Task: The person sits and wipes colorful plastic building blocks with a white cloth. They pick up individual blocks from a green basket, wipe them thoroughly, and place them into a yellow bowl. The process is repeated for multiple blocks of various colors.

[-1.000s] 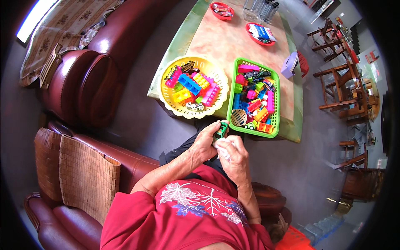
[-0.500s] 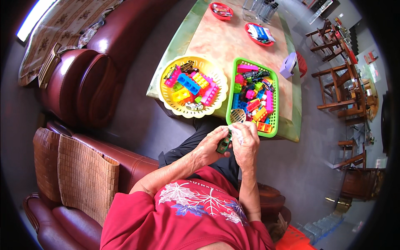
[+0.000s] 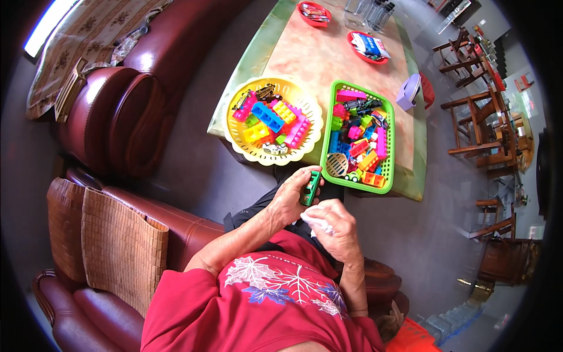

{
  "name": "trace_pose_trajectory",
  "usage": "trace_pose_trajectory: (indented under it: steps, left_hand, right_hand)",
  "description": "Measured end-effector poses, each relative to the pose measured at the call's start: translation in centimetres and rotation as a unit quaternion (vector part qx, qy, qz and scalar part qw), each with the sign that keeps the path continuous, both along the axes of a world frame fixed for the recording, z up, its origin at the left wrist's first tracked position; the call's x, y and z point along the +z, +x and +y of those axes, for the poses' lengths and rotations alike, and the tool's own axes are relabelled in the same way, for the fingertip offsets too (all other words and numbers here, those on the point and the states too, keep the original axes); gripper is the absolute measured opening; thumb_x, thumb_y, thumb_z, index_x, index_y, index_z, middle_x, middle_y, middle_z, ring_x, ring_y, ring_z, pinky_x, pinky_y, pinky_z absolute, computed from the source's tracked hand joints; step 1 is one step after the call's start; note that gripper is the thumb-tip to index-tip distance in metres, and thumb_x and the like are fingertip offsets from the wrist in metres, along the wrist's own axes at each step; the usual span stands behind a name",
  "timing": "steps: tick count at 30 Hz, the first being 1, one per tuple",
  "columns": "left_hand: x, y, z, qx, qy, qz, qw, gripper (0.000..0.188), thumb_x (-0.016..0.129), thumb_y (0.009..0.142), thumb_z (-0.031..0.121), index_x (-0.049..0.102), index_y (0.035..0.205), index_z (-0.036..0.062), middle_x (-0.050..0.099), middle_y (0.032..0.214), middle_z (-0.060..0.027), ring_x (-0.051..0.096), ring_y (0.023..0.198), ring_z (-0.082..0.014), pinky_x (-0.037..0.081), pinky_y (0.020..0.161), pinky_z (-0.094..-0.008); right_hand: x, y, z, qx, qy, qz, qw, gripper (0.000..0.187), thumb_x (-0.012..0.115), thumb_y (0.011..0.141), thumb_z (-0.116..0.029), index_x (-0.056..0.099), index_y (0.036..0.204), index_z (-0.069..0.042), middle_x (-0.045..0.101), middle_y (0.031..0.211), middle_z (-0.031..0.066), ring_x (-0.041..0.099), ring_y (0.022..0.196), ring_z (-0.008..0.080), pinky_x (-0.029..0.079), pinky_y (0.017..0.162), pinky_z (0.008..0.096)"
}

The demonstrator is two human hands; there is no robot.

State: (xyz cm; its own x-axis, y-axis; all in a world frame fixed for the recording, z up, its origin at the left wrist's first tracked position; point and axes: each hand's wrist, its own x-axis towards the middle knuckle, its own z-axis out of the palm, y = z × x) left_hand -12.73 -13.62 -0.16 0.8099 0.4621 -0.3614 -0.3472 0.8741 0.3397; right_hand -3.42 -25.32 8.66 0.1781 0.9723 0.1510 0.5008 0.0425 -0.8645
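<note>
A small green toy car point(image 3: 311, 188) is held in my left hand point(image 3: 291, 196), its fingers wrapped round the sides. Just below and to the right, my right hand point(image 3: 339, 230) grips a crumpled white cloth or tissue point(image 3: 317, 219); which of the two it is I cannot tell. The cloth is apart from the car. Beyond my hands, on the table point(image 3: 328, 56), stands a green rectangular basket point(image 3: 389, 176) of toy bricks and small toys. To its left is a yellow scalloped basket point(image 3: 230, 134) with large bricks and toy cars, among them a white one point(image 3: 274, 149).
Farther back on the table are two red dishes point(image 3: 317, 23) with packets, some clear glassware point(image 3: 369, 16) and a lilac container point(image 3: 409, 92). Brown leather sofas point(image 3: 132, 117) stand at the left, with a woven mat point(image 3: 123, 246). Wooden chairs point(image 3: 475, 126) are on the right.
My right hand has drawn the white cloth off the car, down toward me. My left hand has turned the car, so more of its green body shows.
</note>
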Motion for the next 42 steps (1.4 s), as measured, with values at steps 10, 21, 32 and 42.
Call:
trace_pose_trajectory:
  steps: [10, 21, 32, 42]
  left_hand:
    - [1.8, -0.1, 0.2, 0.005, 0.041, 0.053, 0.998, 0.025, 0.057, 0.094, 0.022, 0.061, 0.115, 0.0094, 0.063, 0.092, -0.0006, 0.057, 0.079, -0.0106, 0.049, 0.074, -0.0262]
    - [2.9, 0.4, -1.3, -0.054, 0.081, 0.088, 0.991, 0.03, 0.056, 0.094, 0.04, 0.061, 0.106, 0.0126, 0.055, 0.087, 0.0013, 0.048, 0.071, -0.007, 0.036, 0.053, -0.0249]
    - [3.6, 0.4, -0.4, -0.069, -0.015, 0.005, 0.997, 0.022, 0.064, 0.09, 0.024, 0.062, 0.104, 0.0077, 0.051, 0.082, 0.0029, 0.046, 0.066, -0.0081, 0.035, 0.052, -0.0212]
    - [2.0, 0.8, -0.5, -0.003, -0.087, 0.015, 0.996, 0.039, 0.063, 0.091, 0.031, 0.06, 0.118, 0.0037, 0.06, 0.091, -0.0014, 0.054, 0.081, -0.0135, 0.049, 0.079, -0.0313]
  right_hand:
    - [-1.0, -1.2, 0.9, -0.027, 0.015, -0.092, 0.995, 0.027, 0.07, 0.073, 0.004, 0.066, 0.098, -0.006, 0.056, 0.091, 0.0091, 0.063, 0.079, 0.0234, 0.051, 0.061, 0.0348]
    - [0.0, 1.1, 2.3, -0.125, 0.056, -0.174, 0.975, 0.028, 0.07, 0.075, 0.001, 0.065, 0.101, -0.007, 0.055, 0.092, 0.0106, 0.063, 0.079, 0.0283, 0.051, 0.065, 0.0379]
    - [-0.9, 3.2, 1.9, -0.229, 0.077, -0.072, 0.968, 0.026, 0.065, 0.078, 0.004, 0.064, 0.103, -0.003, 0.057, 0.096, 0.0118, 0.063, 0.085, 0.0275, 0.052, 0.071, 0.0356]
    - [-2.6, -1.6, 1.2, -0.158, 0.06, -0.191, 0.967, 0.03, 0.069, 0.077, -0.001, 0.063, 0.105, -0.005, 0.054, 0.094, 0.0132, 0.062, 0.083, 0.0294, 0.052, 0.068, 0.0375]
